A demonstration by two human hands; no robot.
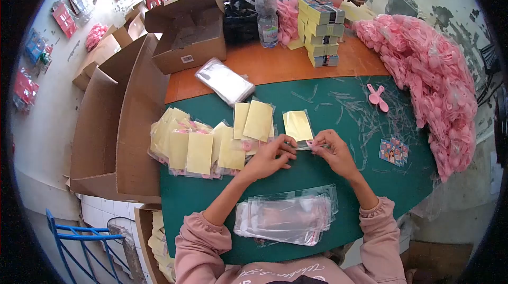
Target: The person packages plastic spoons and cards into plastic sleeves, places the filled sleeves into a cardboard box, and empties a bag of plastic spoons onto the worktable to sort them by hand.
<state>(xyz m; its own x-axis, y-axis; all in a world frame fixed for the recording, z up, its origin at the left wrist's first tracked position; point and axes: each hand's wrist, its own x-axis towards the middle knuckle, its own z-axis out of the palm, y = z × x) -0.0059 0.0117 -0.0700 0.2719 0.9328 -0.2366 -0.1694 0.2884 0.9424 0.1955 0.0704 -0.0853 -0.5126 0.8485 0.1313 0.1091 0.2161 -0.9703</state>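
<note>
- Pink sweater (275, 272) with white lettering, at the bottom edge; its gathered sleeves end below the wrists.
- Clear bags (286, 218), layered loosely on the green top of the bench (391, 194), between the forearms.
- Packet (297, 125), a clear sleeve with a yellow card, lying flat just beyond the bags and between the hands.
- Right hand (334, 152): thumb and forefinger pinched together on the packet's lower right corner, where a bit of pink shows.
- Left hand (272, 158): fingers bent and parted from the thumb, at the packet's lower left; whether they touch it, I cannot tell.
- Yellow packets (200, 152), overlapping in a pile left of the left hand, pink showing between some.
- Blue cards (393, 151), a small group right of the right hand.
- Pink spoons (377, 98), joined at one end, among clear strips (346, 114).
- Pink heap (434, 83) along the right edge.
- Farther back: white stack (225, 82), bottle (267, 22), card blocks (321, 30).
- Open carton (201, 53) at back left; long carton (136, 141) beside the bench.
</note>
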